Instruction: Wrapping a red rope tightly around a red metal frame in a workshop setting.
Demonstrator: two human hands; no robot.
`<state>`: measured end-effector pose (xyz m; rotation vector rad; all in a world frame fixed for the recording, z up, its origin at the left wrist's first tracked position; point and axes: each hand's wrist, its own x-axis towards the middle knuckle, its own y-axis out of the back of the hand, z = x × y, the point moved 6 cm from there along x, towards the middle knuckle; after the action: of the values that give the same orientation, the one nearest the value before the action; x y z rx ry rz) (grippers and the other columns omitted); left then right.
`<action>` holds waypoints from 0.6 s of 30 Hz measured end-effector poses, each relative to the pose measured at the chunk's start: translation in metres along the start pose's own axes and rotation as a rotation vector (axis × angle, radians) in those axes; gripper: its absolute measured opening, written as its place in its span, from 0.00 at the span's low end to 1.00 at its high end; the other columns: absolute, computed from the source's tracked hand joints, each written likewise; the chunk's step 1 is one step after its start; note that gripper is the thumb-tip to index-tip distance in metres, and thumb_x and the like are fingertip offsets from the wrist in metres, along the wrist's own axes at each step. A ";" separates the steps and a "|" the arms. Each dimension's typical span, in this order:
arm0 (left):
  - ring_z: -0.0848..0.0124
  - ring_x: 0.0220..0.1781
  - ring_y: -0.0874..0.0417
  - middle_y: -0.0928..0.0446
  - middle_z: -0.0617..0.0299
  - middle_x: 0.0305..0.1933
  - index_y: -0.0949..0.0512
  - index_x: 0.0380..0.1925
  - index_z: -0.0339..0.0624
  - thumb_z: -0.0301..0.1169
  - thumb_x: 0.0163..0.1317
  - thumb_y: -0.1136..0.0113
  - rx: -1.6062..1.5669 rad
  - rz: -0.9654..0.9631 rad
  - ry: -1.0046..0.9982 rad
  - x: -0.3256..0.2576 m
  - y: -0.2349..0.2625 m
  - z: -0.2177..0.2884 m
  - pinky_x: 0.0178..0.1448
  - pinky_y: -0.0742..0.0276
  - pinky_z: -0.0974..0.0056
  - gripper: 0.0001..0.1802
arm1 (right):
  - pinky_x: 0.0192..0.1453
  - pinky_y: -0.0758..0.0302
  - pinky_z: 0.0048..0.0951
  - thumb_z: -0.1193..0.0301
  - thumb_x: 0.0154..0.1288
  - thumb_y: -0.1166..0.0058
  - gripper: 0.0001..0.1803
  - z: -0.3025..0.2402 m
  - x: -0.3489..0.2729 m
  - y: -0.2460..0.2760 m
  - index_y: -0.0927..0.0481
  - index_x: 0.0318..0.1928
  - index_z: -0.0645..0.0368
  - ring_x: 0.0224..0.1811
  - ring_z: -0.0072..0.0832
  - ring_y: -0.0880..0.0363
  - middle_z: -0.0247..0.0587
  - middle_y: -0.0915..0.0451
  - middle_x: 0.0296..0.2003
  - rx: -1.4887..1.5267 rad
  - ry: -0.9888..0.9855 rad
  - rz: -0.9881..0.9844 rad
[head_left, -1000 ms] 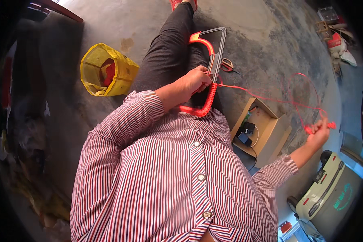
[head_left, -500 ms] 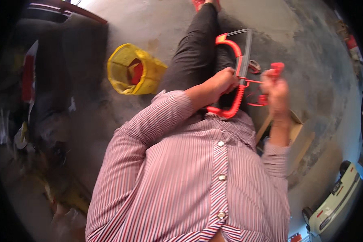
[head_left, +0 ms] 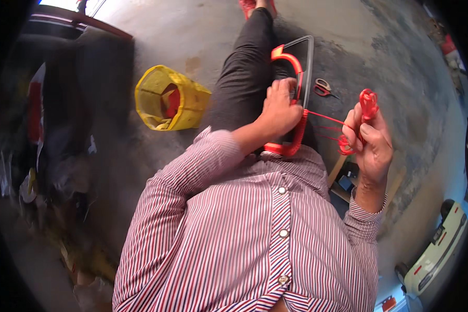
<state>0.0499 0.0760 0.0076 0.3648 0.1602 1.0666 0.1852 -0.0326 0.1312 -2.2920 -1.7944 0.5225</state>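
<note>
A bent frame with a grey outer rail [head_left: 310, 62] and a curved red-orange inner part [head_left: 295, 61] lies across my lap. Red cord is coiled tightly round the lower stretch of that curve [head_left: 299, 136]. My left hand [head_left: 282, 110] is closed round the frame's middle, just above the coils; some fingertips are hidden. A taut strand of red cord [head_left: 327, 118] runs from beside it to my right hand [head_left: 372, 143]. Between thumb and fingers, my right hand pinches a looped bundle of red cord [head_left: 368, 104]. A second red loop [head_left: 345, 145] hangs below that hand.
Scissors [head_left: 323, 88] lie on the concrete floor [head_left: 343, 57] beyond the frame. To the left is a tipped yellow bucket [head_left: 192, 104] with red scraps inside. By my right forearm stands an open box [head_left: 338, 171] with dark items in it. A pale toy vehicle [head_left: 436, 248] stands far right.
My right hand has moved slightly right and lower, turning so the cord bundle shows clearly. The left hand has shifted a little left with the frame, its fingers now lifted higher along it.
</note>
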 end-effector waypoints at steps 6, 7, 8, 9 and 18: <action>0.79 0.28 0.25 0.25 0.63 0.25 0.25 0.35 0.36 0.19 0.52 0.40 -0.226 -0.066 -0.100 0.013 0.024 0.049 0.35 0.26 0.71 0.09 | 0.41 0.27 0.26 0.75 0.57 0.51 0.09 0.001 0.019 -0.010 0.22 0.38 0.63 0.34 0.27 0.23 0.39 0.24 0.30 -0.435 0.252 -0.455; 0.80 0.29 0.25 0.24 0.64 0.25 0.24 0.33 0.35 0.22 0.55 0.40 -0.138 -0.016 -0.031 0.022 0.034 0.025 0.34 0.26 0.70 0.05 | 0.41 0.26 0.28 0.77 0.57 0.50 0.08 0.025 0.027 0.003 0.21 0.37 0.63 0.35 0.30 0.22 0.42 0.24 0.31 -0.773 0.144 -0.417; 0.80 0.28 0.24 0.24 0.64 0.24 0.23 0.32 0.35 0.26 0.58 0.40 0.036 -0.074 0.053 0.025 0.044 0.011 0.34 0.26 0.70 0.05 | 0.42 0.26 0.30 0.78 0.58 0.49 0.08 0.048 0.033 0.017 0.20 0.37 0.63 0.36 0.33 0.21 0.45 0.23 0.31 -1.107 0.024 -0.367; 0.79 0.28 0.24 0.23 0.64 0.23 0.22 0.31 0.34 0.30 0.61 0.41 0.210 -0.141 0.135 0.023 0.048 0.001 0.34 0.26 0.70 0.08 | 0.42 0.26 0.30 0.78 0.58 0.49 0.08 0.063 0.034 0.019 0.20 0.37 0.63 0.36 0.33 0.21 0.45 0.23 0.31 -1.107 0.022 -0.363; 0.81 0.25 0.31 0.26 0.67 0.21 0.20 0.31 0.36 0.36 0.67 0.45 0.043 -0.190 0.143 0.001 0.037 0.004 0.31 0.31 0.71 0.14 | 0.40 0.23 0.27 0.77 0.57 0.41 0.10 0.111 0.044 0.026 0.21 0.41 0.65 0.34 0.24 0.19 0.40 0.17 0.33 -0.593 -0.012 0.091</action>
<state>0.0204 0.0919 0.0248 0.3058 0.3398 0.9022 0.1748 -0.0047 0.0127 -2.7495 -2.0675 0.0011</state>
